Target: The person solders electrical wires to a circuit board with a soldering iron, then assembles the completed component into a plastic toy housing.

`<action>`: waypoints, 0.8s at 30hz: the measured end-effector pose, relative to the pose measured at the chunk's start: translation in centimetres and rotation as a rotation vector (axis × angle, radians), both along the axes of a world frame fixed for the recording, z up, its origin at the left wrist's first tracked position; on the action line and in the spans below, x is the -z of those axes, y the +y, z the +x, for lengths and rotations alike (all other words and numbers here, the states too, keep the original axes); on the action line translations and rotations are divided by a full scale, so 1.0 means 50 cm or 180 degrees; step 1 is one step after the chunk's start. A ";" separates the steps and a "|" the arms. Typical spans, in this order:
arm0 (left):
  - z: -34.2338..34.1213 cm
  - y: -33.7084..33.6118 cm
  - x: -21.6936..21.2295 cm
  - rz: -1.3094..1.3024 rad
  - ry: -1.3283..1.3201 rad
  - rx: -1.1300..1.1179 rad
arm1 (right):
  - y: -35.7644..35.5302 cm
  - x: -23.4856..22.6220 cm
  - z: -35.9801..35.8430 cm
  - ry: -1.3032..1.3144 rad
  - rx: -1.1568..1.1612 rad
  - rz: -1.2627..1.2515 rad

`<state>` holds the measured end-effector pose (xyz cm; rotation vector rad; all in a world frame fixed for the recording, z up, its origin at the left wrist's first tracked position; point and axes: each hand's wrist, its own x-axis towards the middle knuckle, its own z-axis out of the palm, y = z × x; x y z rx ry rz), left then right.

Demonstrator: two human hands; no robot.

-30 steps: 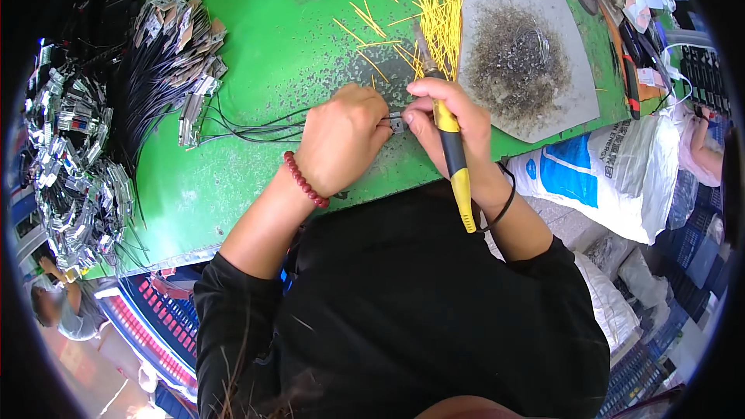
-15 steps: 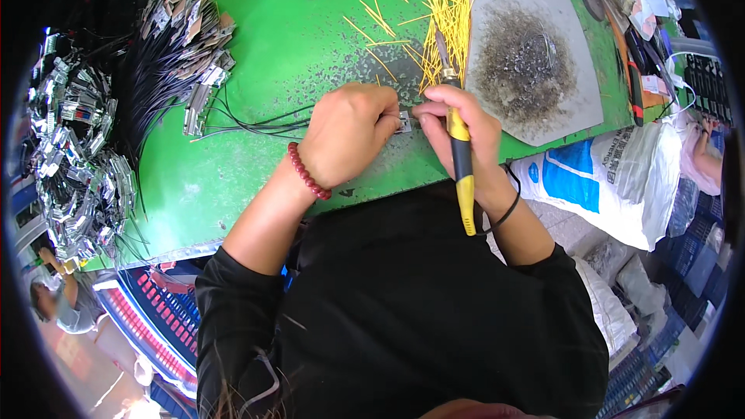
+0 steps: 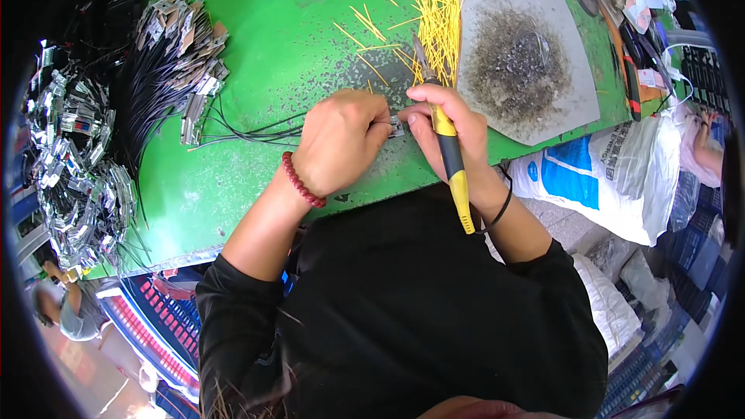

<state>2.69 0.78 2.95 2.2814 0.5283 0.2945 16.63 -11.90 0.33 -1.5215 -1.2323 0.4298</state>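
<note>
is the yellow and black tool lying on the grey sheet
No, the right hand is holding the yellow and black tool left of the grey sheet.

The right grip (image 3: 470,136) holds a yellow-and-black soldering iron (image 3: 450,154).

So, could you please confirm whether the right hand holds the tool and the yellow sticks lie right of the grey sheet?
Not quite: the head view shows the yellow sticks left of the grey sheet; the right hand does hold the tool.
</note>
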 end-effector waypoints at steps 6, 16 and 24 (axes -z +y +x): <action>-0.004 -0.001 0.001 -0.0030 -0.0050 0.0029 | 0.000 0.007 0.002 0.0305 -0.0104 -0.0102; -0.001 -0.010 0.004 0.0082 -0.0091 -0.0088 | -0.001 0.004 0.003 -0.0379 0.0014 -0.0078; 0.002 -0.024 -0.003 0.0155 -0.0290 -0.0251 | -0.019 -0.013 0.038 -0.0661 -0.0070 0.0314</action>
